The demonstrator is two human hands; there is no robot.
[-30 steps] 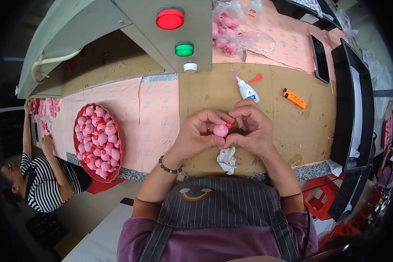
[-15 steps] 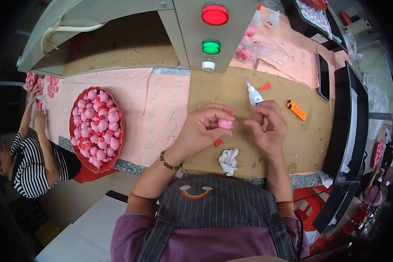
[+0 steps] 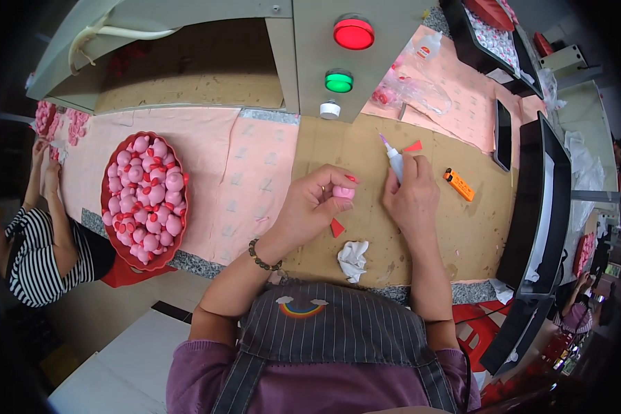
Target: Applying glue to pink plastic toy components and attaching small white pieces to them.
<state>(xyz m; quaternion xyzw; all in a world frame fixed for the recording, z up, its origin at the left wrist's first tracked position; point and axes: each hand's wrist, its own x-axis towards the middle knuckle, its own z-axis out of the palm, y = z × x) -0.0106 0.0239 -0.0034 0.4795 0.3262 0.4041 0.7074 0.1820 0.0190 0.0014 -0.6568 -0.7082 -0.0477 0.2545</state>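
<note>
Between the thumb and fingers of my left hand (image 3: 303, 210) is a small rounded pink figure (image 3: 343, 194), with a bit of red at its top. My right hand (image 3: 415, 196) is closed around a white glue bottle (image 3: 395, 163) whose thin pinkish nozzle points away from me and to the left. The hand covers the bottle's lower part. Beside the nozzle lies a red triangular piece (image 3: 412, 146), and another red piece (image 3: 337, 228) rests below my left hand. A crumpled white tissue (image 3: 352, 261) sits nearer to me on the brown cardboard (image 3: 324, 148).
At left stands a red scalloped tray (image 3: 106, 183) of pink and red pieces. An orange lighter (image 3: 459, 184), a phone (image 3: 503, 134) and a black tray (image 3: 557, 214) lie right. A grey machine (image 3: 314, 62) with red and green lights rises ahead. A co-worker (image 3: 38, 241) works far left.
My right hand, empty before, has come down onto the glue bottle and closed around it. The pink figure stays in my left hand. The whole view has shifted slightly.
</note>
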